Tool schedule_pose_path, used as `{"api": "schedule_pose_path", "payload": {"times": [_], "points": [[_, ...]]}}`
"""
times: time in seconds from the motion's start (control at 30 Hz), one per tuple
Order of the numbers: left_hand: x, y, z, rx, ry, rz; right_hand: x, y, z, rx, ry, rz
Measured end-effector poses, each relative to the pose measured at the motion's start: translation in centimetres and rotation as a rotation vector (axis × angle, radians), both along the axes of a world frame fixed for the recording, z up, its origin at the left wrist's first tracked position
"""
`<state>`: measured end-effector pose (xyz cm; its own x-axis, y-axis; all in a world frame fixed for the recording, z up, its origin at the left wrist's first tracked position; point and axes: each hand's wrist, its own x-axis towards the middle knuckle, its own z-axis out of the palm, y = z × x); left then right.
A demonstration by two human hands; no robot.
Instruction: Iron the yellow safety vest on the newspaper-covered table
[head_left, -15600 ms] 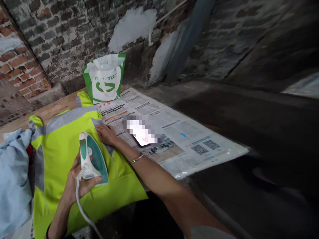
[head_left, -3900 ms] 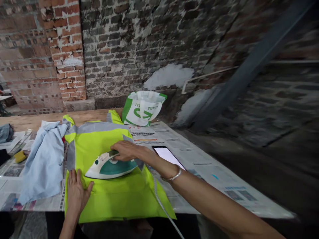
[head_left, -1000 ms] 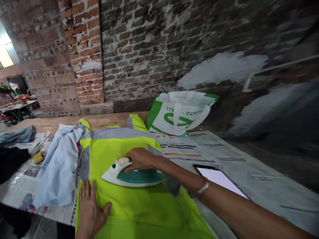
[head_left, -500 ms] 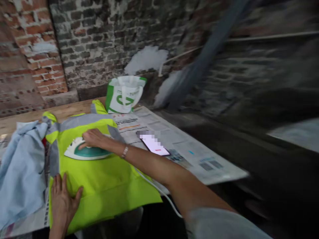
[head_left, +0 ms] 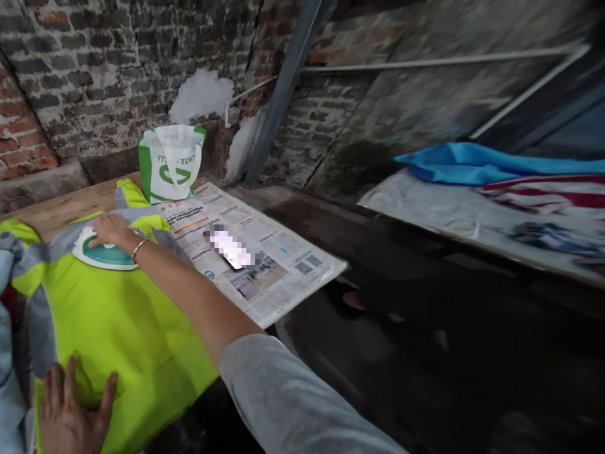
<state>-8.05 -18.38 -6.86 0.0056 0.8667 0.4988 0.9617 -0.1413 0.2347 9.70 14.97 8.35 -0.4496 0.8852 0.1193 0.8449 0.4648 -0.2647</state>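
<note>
A neon yellow garment with grey reflective bands (head_left: 127, 315) lies spread over the table. My right hand (head_left: 112, 229) is closed round the handle of a white and teal clothes iron (head_left: 104, 253), whose soleplate rests on the garment near its upper grey band. My left hand (head_left: 73, 410) lies flat on the lower left part of the cloth, fingers spread. Beside it, a light blue cloth (head_left: 8, 353) is cut off by the left edge of the view.
Newspaper (head_left: 302, 243) covers the table's right part, with a lit phone (head_left: 231, 249) on it. A white and green bag (head_left: 172, 167) stands at the back. Across a dark gap, another table (head_left: 401, 198) bears a blue cloth (head_left: 454, 164) and a striped red cloth (head_left: 543, 192).
My view has swung to the right, bringing the second table into sight. The iron in my right hand has moved up the garment to the grey band. My left hand stays on the cloth.
</note>
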Motion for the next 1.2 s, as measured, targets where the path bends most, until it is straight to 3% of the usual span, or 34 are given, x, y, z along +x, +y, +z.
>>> {"api": "schedule_pose_path", "payload": {"times": [0.17,0.33,0.43,0.77,1.03,1.2], "points": [[0.7,0.4,0.4,0.065,0.111,0.047,2.4,-5.6,-0.6,0.032,-0.023,0.136],[0.9,0.7,0.7,0.037,0.102,0.106,4.2,-12.8,-0.4,-0.034,-0.117,0.273],[0.6,0.9,0.1,0.050,0.101,0.134,4.4,-14.8,-0.1,-0.056,-0.162,0.291],[-0.6,0.9,-2.2,0.109,0.190,0.168,3.5,-15.1,-1.1,0.024,-0.159,0.243],[-1.0,0.7,-3.0,0.138,0.166,0.182,-1.1,-13.4,-0.8,0.062,-0.040,0.033],[-1.0,0.6,-3.6,0.169,0.190,0.177,-1.6,-11.8,-0.2,0.035,-0.069,0.070]]}}
